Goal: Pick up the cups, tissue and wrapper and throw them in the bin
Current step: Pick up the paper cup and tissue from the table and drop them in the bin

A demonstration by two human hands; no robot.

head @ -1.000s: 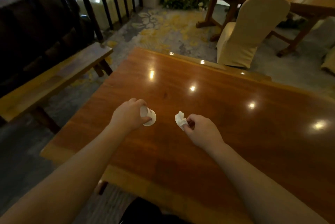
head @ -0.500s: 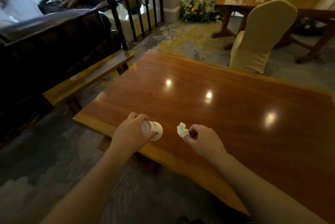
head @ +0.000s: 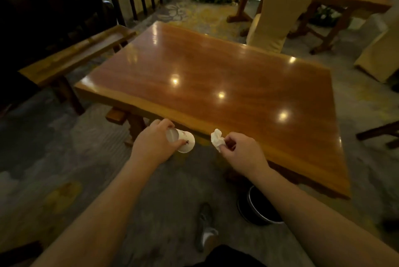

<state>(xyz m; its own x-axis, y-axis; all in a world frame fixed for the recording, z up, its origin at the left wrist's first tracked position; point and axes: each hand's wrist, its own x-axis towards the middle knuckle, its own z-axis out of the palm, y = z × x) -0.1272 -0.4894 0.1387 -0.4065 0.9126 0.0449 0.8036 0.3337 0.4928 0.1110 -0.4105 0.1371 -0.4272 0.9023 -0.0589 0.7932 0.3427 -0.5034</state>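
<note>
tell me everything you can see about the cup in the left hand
The cup is a small white one, paper by the look of it, with a faint reddish mark on its side. It lies tipped sideways in the left hand, whose fingers wrap its near end while its far end points right. It is held in the air, just off the near edge of the wooden table, above the carpet. Only the hand touches it.

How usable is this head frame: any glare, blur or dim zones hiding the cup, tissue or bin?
Head view: ceiling-light glare spots on the table; cup and tissue readable, slightly soft; bin dim, partly behind the right forearm; edges bowed by the wide lens.
</note>
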